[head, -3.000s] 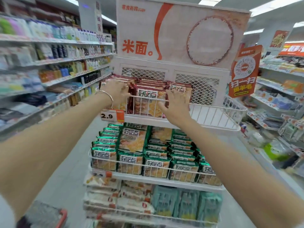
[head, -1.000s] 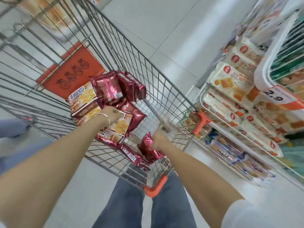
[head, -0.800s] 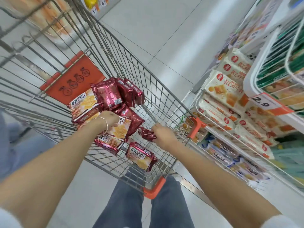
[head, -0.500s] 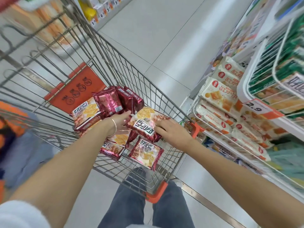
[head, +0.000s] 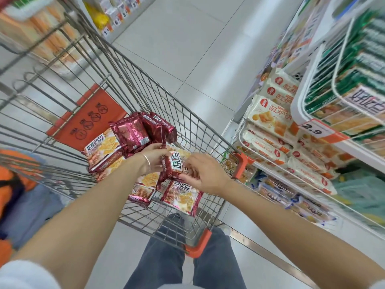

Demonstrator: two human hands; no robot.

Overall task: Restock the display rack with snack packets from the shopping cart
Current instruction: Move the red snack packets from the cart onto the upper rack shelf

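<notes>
Both my hands are inside the wire shopping cart (head: 133, 65). My left hand (head: 154, 158) and my right hand (head: 205, 174) hold a small stack of red snack packets (head: 174, 164) between them, raised above the cart floor. Several more red packets lie loose in the cart: one flat below my right hand (head: 182, 198), one under my left wrist (head: 141, 193), and a pile at the back (head: 133, 134). The white wire display rack (head: 298, 113) stands at the right, its tiers filled with packets.
An orange sign panel (head: 87, 117) hangs on the cart's far wall. Orange bumpers mark the cart's corners (head: 198, 245). A price tag reading 2.9 (head: 312, 128) sits on the rack's edge. My legs in jeans stand behind the cart. Shelving lines the aisle at upper left.
I turned from the rack's top tier down to the cart. My right hand picked up a packet and brought it to my left hand; both now hold packets together.
</notes>
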